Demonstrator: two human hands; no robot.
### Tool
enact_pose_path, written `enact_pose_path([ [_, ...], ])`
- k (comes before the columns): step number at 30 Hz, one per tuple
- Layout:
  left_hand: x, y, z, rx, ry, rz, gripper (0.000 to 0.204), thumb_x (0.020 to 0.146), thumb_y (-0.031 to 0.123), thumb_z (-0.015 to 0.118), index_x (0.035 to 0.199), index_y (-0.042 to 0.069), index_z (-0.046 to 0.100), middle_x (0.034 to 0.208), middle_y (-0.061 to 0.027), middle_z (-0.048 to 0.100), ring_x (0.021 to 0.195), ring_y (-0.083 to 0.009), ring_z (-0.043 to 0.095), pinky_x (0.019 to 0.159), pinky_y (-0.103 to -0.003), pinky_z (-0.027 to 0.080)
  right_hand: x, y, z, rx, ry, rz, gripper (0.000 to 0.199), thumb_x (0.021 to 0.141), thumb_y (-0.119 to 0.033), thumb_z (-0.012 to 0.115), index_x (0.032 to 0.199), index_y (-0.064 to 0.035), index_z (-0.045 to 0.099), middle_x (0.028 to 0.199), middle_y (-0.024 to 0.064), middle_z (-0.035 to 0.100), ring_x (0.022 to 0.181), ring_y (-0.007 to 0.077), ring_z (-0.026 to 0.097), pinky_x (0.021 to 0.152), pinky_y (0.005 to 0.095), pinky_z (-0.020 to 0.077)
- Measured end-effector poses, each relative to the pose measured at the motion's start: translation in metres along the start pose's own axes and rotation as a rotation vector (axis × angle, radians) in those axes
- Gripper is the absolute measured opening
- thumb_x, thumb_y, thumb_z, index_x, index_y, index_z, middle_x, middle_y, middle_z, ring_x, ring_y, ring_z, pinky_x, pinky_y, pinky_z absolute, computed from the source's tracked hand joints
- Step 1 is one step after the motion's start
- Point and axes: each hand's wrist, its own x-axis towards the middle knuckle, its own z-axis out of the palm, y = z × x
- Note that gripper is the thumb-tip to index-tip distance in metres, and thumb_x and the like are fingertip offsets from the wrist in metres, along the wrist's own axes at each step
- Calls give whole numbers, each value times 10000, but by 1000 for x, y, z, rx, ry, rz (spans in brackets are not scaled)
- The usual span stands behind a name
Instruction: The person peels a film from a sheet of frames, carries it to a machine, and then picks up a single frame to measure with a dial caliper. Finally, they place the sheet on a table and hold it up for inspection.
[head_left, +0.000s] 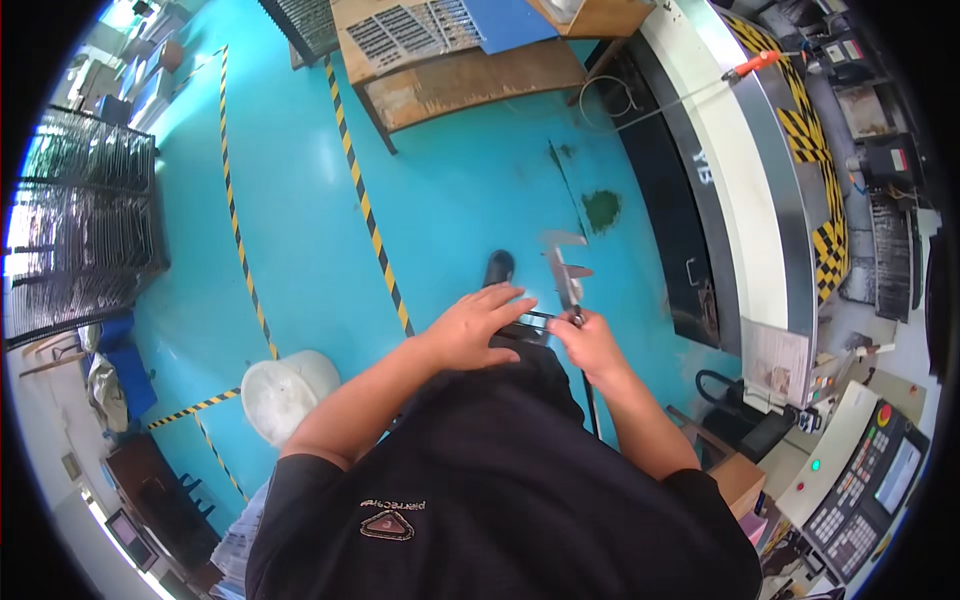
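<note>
- Caliper (562,275): upheld in front of the body, a little right of the middle, its pointed metal tips towards the far side.
- It looks light, stiff and smooth, so probably a bit slippery; the tips seem the part to spare. Best taken by the beam or sliding body, behind them.
- Right hand (592,346): closed around the caliper's near end.
- Left hand (475,328): palm down, thumb apart from the fingers, beside a dark, glossy object (528,326) between the hands; whether it grips that, I cannot tell.
- Below: a dark shoe (499,266) on the blue floor (460,195), a dark stain (602,211) farther right.
- Left, near: a white bucket (315,378).
- Far: a wooden tabletop (400,70) bearing rows of small metal parts (415,30) and a blue sheet (512,24).
- Right: a white machine (745,190); nearer, its control panel (850,500).
</note>
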Motion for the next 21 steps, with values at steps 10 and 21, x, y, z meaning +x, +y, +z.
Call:
enact_pose_path([
  [10,98,-53,-134,-1386,309,-647,392,1000,271,466,1290,8,492,1137,-184,641,926,-260,657,762,-378,535,182,-196,0,-162,-257,-225,242,908,-256,670,860,-20,650,650,-56,516,575,35,435,522,225,356],
  [21,135,-159,-284,-1712,271,-434,426,978,389,471,1214,39,528,1074,-190,659,782,-240,656,648,-331,511,314,-340,113,-219,-499,-319,253,915,-260,680,956,-14,640,855,0,620,791,83,541,723,267,460],
])
